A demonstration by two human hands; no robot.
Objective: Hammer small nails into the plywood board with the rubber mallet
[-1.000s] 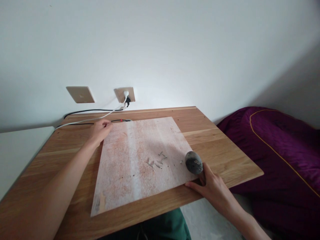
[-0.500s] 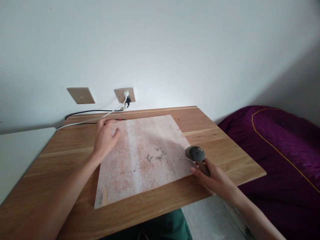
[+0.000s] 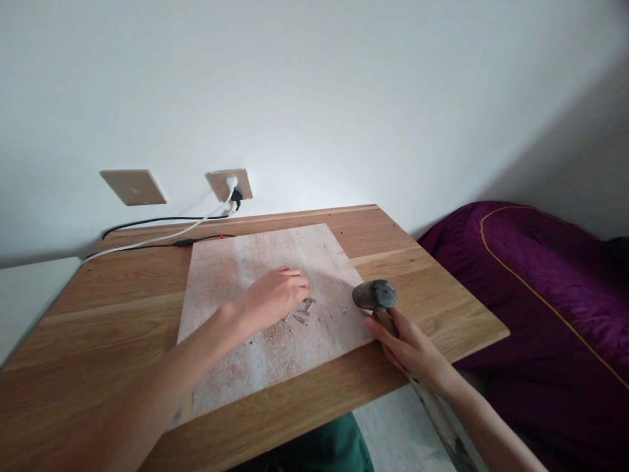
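Note:
A pale, rust-stained board (image 3: 236, 269) lies flat on a wooden table (image 3: 98, 314). Several small metal nails (image 3: 302, 312) are scattered near its right side. My left hand (image 3: 275, 295) rests over the nails with its fingers curled down on them; what they pinch is hidden. My right hand (image 3: 410, 347) is wrapped round the wooden handle of a hammer (image 3: 376, 295), whose dark metal head sits at the board's right edge.
White and black cables (image 3: 162, 237) run along the table's back edge to a wall socket (image 3: 228, 185), beside a beige wall plate (image 3: 132, 187). A purple quilt (image 3: 540, 295) lies on the right. A white surface (image 3: 29, 295) adjoins the table's left.
My left hand has moved from the board's far left corner to the nails. My right hand has taken hold of the hammer's handle and shifted the head slightly back and up.

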